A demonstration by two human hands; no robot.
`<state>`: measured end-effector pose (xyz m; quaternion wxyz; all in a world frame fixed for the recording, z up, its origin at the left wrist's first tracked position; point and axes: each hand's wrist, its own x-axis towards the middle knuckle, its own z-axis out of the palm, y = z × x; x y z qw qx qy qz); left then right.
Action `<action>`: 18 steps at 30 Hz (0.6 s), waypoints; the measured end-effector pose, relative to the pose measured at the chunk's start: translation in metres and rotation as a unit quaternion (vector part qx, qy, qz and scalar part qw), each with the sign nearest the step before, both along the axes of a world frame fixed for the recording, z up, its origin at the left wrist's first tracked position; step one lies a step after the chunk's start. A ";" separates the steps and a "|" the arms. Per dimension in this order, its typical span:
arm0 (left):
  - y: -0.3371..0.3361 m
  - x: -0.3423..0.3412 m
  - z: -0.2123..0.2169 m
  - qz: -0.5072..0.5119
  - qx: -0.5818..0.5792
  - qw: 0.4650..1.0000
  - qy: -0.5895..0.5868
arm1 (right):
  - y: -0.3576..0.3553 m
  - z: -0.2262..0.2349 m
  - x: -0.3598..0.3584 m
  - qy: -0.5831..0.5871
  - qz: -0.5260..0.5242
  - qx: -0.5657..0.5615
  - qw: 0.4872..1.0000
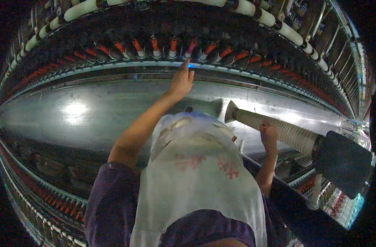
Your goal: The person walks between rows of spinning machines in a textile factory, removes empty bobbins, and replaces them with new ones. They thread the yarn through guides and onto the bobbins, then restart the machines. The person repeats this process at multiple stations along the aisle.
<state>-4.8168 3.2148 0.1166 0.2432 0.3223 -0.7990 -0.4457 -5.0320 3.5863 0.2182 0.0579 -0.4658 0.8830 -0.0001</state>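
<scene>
My left hand [181,83] reaches forward to the spindle rail of a spinning frame. Its index finger is stretched out and the thumb stands apart, just below a red-topped bobbin [191,47]. By the fingertip a small blue light [190,66] glows on the rail. My right hand [269,132] is closed against a pale ribbed hose [290,133], its fingers partly hidden. At the hose's near-centre end sits a flared nozzle [231,112]; the other end meets a dark boxy unit [344,164] on the right. A white apron [196,177] with red print covers my front.
A curved row of red-topped bobbins [155,47] lines the rail [134,64]. White rollers [81,10] run above. The shiny metal floor [44,111] lies between this machine and another row of bobbins [64,203] behind me at lower left.
</scene>
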 end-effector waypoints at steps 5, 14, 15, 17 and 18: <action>-0.021 -0.059 0.000 0.148 -0.056 0.985 0.065 | -0.023 -0.001 0.013 -0.014 0.036 -0.018 0.999; -0.054 -0.082 0.045 0.119 -0.249 0.954 0.118 | -0.008 -0.013 -0.007 -0.070 -0.048 0.154 0.984; -0.054 -0.079 0.068 0.117 -0.105 0.969 0.191 | -0.006 -0.015 -0.010 -0.071 -0.048 0.139 0.987; -0.040 -0.054 0.106 0.133 -0.069 0.942 0.300 | -0.013 -0.020 -0.012 -0.066 -0.024 0.198 0.978; -0.033 -0.034 0.121 0.112 -0.046 0.940 0.320 | -0.022 -0.023 -0.011 -0.060 -0.008 0.236 0.970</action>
